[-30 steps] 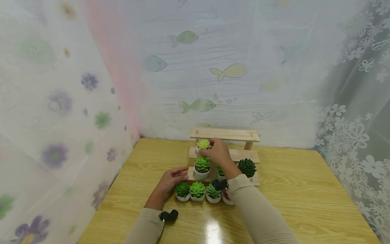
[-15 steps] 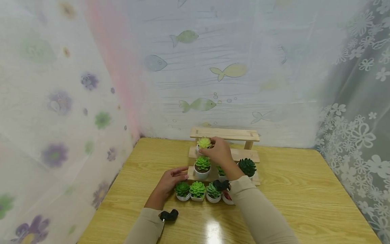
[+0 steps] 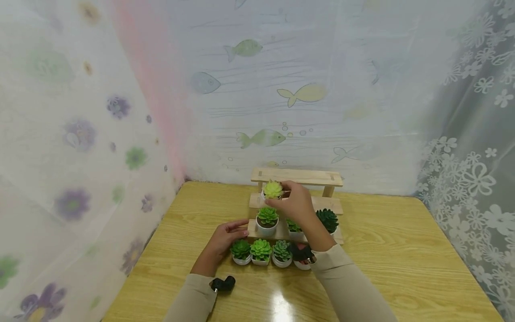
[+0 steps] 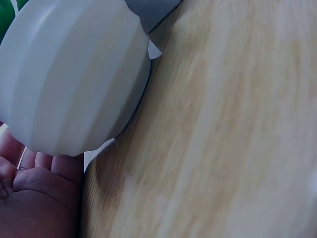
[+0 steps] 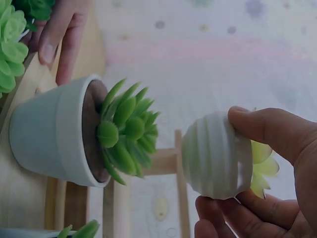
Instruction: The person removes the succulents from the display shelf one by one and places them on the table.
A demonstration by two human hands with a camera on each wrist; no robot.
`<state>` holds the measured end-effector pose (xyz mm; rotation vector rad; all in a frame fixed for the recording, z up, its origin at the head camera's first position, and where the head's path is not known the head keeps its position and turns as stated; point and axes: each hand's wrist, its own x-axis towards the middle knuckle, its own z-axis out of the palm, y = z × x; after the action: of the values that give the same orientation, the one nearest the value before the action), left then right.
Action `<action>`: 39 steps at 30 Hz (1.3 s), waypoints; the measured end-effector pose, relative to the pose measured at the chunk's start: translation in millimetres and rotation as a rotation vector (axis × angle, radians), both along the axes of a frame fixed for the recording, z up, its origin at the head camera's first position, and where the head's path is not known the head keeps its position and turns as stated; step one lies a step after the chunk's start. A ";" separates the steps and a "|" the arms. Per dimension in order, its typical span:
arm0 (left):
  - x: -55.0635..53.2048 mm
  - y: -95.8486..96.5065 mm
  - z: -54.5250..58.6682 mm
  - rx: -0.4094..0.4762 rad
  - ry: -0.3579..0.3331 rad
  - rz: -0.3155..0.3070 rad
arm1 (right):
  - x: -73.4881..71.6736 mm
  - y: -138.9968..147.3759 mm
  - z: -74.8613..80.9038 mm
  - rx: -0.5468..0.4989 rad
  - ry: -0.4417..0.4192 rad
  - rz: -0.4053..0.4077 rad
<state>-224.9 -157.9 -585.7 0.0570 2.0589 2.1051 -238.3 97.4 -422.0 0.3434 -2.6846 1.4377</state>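
Observation:
My right hand [image 3: 295,203] holds a small potted succulent [image 3: 272,189] with pale yellow-green leaves, thumb and fingers pinching its ribbed white pot [image 5: 213,156]. It hangs over the left part of the middle step of a tiered wooden plant stand [image 3: 297,176], tipped sideways in the right wrist view. At the left end of the lowest step, my left hand [image 3: 221,241] grips the board, its thumb [image 5: 47,52] against the edge. Close below the held plant, a bright green succulent [image 3: 267,221] stands on that step. A ribbed white pot [image 4: 74,74] fills much of the left wrist view.
In front of the stand, several potted succulents line up on the table, including a light green one [image 3: 260,250]. A dark green succulent [image 3: 327,220] sits at the lowest step's right, another partly behind my right wrist. Printed curtains surround the wooden table [image 3: 386,250].
My right hand has drawn slightly right with the yellow-green succulent, which now appears lifted and tilted a little. My left hand has stayed put at the stand.

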 end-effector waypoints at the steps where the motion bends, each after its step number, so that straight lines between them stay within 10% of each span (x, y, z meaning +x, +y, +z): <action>1: 0.0 0.0 -0.1 0.001 -0.001 0.001 | 2.7 1.1 0.6 0.000 0.005 0.003; 39: 1.8 1.0 3.0 0.012 -0.023 -0.003 | 96.1 3.7 -37.3 0.006 0.011 0.144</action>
<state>-223.1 -156.8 -582.7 0.0368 2.0317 2.1068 -142.1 101.2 -459.2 0.5540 -2.7057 1.4586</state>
